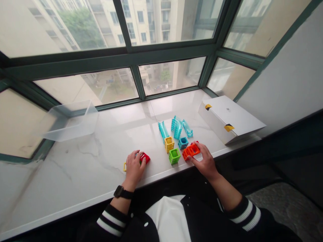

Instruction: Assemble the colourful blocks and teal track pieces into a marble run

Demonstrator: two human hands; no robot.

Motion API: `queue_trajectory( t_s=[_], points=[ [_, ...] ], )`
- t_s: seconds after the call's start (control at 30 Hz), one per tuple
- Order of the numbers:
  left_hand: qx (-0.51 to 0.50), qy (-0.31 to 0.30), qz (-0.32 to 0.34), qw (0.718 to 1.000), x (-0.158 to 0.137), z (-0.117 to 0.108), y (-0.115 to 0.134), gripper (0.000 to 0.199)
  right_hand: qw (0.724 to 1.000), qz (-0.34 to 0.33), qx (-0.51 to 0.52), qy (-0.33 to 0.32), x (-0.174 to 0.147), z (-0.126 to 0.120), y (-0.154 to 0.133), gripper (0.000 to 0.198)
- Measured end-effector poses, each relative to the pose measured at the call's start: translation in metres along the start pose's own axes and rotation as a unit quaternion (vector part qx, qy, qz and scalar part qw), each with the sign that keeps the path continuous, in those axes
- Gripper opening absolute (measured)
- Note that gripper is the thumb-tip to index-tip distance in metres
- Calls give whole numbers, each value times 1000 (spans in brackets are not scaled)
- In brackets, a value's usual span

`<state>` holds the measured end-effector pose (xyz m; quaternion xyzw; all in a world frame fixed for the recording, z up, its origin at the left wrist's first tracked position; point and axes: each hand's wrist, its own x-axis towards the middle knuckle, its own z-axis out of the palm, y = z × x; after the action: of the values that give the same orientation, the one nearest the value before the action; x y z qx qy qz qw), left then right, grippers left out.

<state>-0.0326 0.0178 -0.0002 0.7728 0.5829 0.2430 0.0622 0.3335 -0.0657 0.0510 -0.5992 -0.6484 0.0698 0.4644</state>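
Note:
My left hand (135, 165) rests on the white sill with its fingers curled over a red plastic block (145, 158). A yellow piece (124, 166) pokes out on its other side, and a bit of green shows under the fingers. My right hand (205, 163) has its thumb and fingers around an orange open-frame block (191, 151), with a red piece partly visible behind it. Between the hands stand a green hollow cube (174, 156), a yellow hollow cube (169, 144) and a blue hollow cube (183, 143). The undersides of the held pieces are hidden.
Behind the cubes lie a straight turquoise track piece (163, 130), a curved one (177, 127) and a short one (187, 128). A clear plastic bin (73, 122) stands at far left, a white box (234, 117) at right. Windows border the marble sill (83, 164).

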Motion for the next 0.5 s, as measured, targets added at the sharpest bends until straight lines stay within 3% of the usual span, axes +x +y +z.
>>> queue_trajectory(
  t_s=[0.5],
  points=[
    [2,-8,-11,1000,0,-1,2,30,999,29,0,-23,-7,16,20,65]
  ],
)
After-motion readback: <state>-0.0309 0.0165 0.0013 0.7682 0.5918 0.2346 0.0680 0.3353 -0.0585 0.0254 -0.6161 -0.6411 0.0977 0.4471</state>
